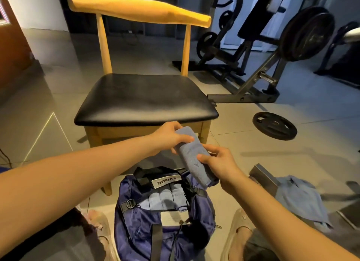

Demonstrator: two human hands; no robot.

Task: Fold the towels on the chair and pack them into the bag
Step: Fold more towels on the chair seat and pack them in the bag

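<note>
Towel [191, 153]: folded, blue, held by us in the air, slanting just above the open mouth of the bag [136, 218].
Left hand [171, 137]: our fingers curl round its far end.
Right hand [218, 163]: thumb and fingers pinch its near half.
Bag: on the floor [253, 153] below the towel, packed towels [167, 197] upright inside.
Chair [146, 99]: just beyond our hands.
Loose towel [300, 200]: crumpled on the floor, right.

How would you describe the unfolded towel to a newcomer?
Start at the black-seated wooden chair, then the purple bag on the floor before it. Right of the bag lies a light-blue towel. Unlike the rolled towel held above the bag and the folded ones inside it, it lies spread and rumpled.
</note>
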